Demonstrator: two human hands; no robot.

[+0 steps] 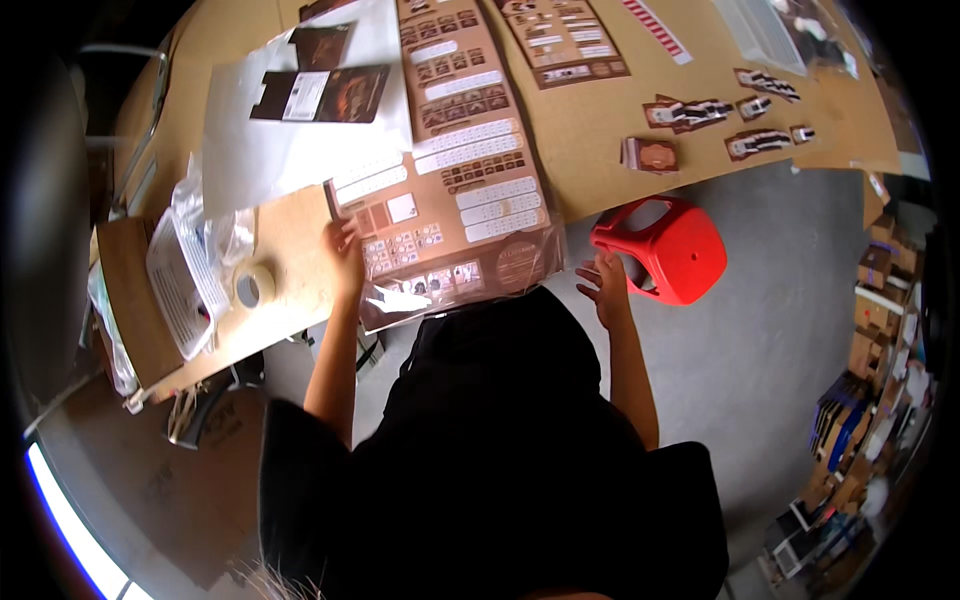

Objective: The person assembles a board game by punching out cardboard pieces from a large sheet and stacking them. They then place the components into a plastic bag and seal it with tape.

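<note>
A long brown printed sheet (430, 220) with rows of pictures and white boxes lies lengthwise on the table. Its near end looks glossy, like clear plastic film, and reaches the front edge by my body. At the left edge of this sheet is my left hand (345, 255), fingers slightly bent and apart; whether it touches the sheet is hard to see. My right hand (606, 290) hovers off the sheet's near right corner, holding nothing, its fingers spread. A white translucent sheet (245, 150) lies left of the printed one, with dark printed card pieces (345, 95) on it.
A tape roll (252, 285) and a white plastic basket (180, 285) sit on the left. To the right are small card stacks (690, 113), a brown card pack (650, 155), and another printed sheet (565, 45). A red stool (680, 250) stands on the floor beside the table.
</note>
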